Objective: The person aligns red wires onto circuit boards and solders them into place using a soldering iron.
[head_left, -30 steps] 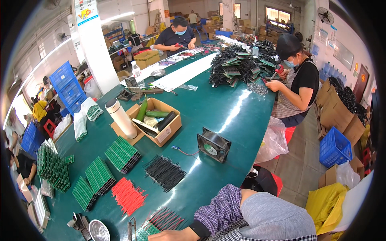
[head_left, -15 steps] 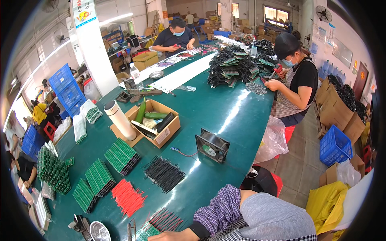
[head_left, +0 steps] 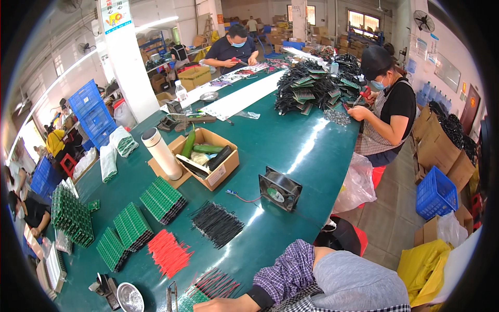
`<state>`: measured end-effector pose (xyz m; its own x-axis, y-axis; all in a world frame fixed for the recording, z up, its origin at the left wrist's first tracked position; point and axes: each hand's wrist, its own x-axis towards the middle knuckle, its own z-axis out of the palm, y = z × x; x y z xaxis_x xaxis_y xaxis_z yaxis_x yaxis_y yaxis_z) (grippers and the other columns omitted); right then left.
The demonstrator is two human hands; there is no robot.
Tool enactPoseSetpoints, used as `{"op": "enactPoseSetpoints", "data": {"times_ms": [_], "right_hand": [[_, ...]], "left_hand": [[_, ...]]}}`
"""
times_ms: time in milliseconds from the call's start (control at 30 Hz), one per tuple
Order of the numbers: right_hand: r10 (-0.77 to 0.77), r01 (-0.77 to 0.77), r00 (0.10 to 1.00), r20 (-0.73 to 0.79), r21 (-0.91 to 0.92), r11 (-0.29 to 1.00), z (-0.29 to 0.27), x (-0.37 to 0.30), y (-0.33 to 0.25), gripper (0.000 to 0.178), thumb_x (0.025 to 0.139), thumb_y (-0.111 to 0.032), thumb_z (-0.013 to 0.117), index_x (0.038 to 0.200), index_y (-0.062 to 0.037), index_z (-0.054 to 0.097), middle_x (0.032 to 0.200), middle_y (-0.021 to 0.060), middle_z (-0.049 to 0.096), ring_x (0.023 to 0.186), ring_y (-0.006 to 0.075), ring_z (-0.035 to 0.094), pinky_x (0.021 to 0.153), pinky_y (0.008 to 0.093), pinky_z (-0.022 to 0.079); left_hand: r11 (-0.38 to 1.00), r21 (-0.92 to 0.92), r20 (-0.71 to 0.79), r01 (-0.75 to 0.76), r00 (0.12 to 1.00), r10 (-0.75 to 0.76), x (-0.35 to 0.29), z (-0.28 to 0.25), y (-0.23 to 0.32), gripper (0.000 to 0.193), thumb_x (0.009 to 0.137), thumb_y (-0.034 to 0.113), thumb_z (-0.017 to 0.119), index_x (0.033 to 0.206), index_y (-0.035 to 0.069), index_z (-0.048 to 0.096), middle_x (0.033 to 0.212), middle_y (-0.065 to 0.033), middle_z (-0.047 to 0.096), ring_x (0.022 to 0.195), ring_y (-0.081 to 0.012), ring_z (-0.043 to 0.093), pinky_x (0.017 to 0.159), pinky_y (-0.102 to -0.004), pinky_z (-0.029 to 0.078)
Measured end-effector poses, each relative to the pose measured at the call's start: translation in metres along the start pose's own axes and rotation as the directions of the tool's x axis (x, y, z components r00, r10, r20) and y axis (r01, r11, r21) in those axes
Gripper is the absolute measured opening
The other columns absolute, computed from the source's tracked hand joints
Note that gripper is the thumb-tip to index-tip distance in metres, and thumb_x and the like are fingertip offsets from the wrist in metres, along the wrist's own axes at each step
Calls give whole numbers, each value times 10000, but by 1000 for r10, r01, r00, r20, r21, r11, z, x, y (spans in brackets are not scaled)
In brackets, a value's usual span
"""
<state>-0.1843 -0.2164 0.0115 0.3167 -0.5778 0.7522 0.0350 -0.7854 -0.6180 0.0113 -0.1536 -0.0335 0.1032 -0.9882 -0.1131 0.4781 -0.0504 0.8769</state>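
Steadying our R hand (head_left: 222, 305) by green PCB panel (head_left: 194, 300) should help us spare red/black wires (head_left: 215, 283) beyond fingers; whether apart or together, can't tell.

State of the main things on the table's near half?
Cardboard box: open, filled
Flask: lid on
Fan: standing upright, running unclear
Red wires: loose, piled
Black wires: loose, piled
Green boards: stacked
Metal bowl: uncovered
Right hand: cut off by frame, grip unclear
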Motion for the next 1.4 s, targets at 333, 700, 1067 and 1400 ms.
{"op": "enactPoseSetpoints", "data": {"times_ms": [333,700,1067,1400], "right_hand": [[7,-7,1000,11,19,1000,2,-2,3,43,853,-54,674,889,-30,676,912,104,639,834,306,632,713,385,513],[5,-6,1000,11,56,998,5,-6,6,75,865,-56,695,931,-24,678,929,112,635,840,315,625,727,397,508],[44,-45,998,52,21,999,5,-6,7,122,848,-70,714,940,-13,659,927,124,623,843,321,628,730,402,509],[83,-85,996,38,65,994,3,-6,5,92,863,-63,706,930,-14,666,925,122,630,841,316,628,727,398,508]], "left_hand": [[998,-10,-38,65,997,-65,2,-16,-10,312,987,207,675,1162,-26,563,1004,-95,617,887,-200,608,802,-381,558],[999,-41,-44,-23,999,21,1,1,-9,372,960,195,705,1206,-34,545,1022,-94,619,887,-194,609,788,-362,558],[999,-33,-13,7,1000,-7,2,-1,-8,395,957,188,704,1231,-50,548,1060,-114,620,910,-204,622,815,-370,565],[1000,-6,-62,19,998,-19,1,1,-7,370,956,175,704,1212,-46,554,1056,-112,620,907,-193,617,809,-341,556]]}}
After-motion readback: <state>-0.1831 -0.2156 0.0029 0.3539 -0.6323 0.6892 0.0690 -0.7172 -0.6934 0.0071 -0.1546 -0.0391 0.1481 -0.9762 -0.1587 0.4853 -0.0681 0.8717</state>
